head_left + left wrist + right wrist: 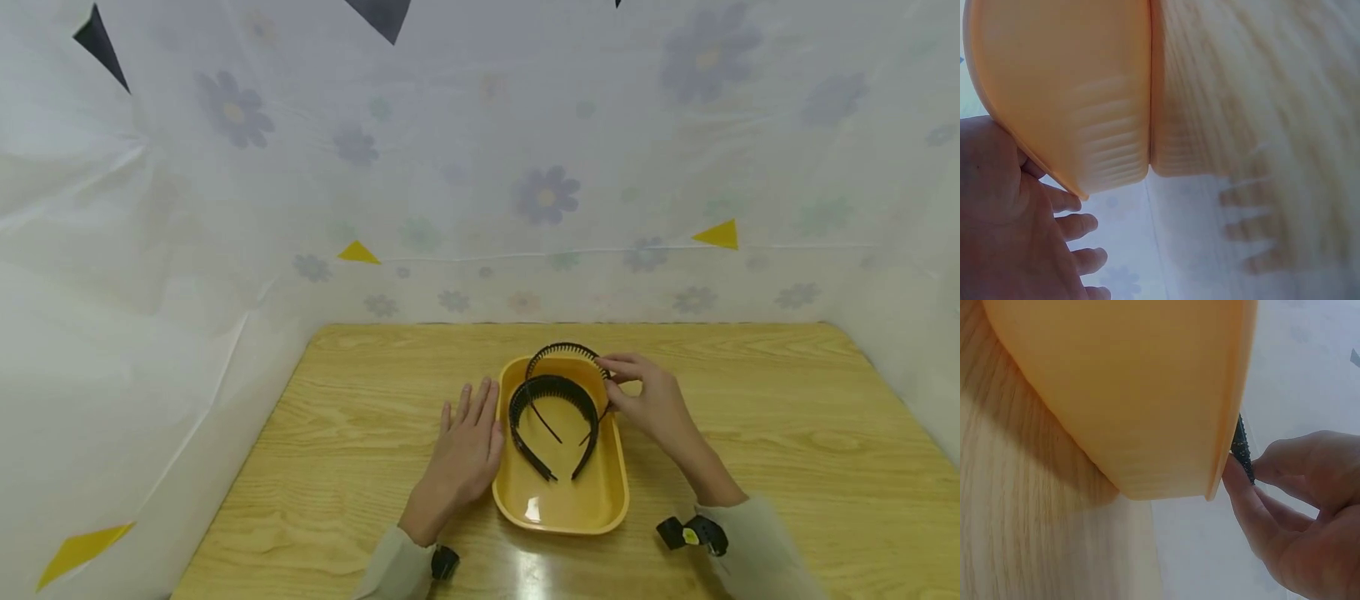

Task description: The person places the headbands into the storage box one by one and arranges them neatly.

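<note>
A yellow plastic tray (525, 504) stands on the table with two black toothed headbands at it. The wide headband (553, 385) lies inside, its open ends toward me. Behind it, the thin headband (564, 346) leans with its arch above the far rim and its ends down in the tray. My right hand (654, 408) pinches the right side of that thin headband between thumb and fingers; the right wrist view shows a bit of the black band (1243, 447) past the tray rim. With fingers extended, my left hand (463, 454) rests along the tray's left side, touching the rim.
The wood-grain table (360, 467) spreads around the tray. Behind it hangs a pale flowered sheet (465, 167) with yellow triangles (720, 235) on it, and a white sheet (135, 292) borders the left. Small black devices (693, 534) sit at my wrists.
</note>
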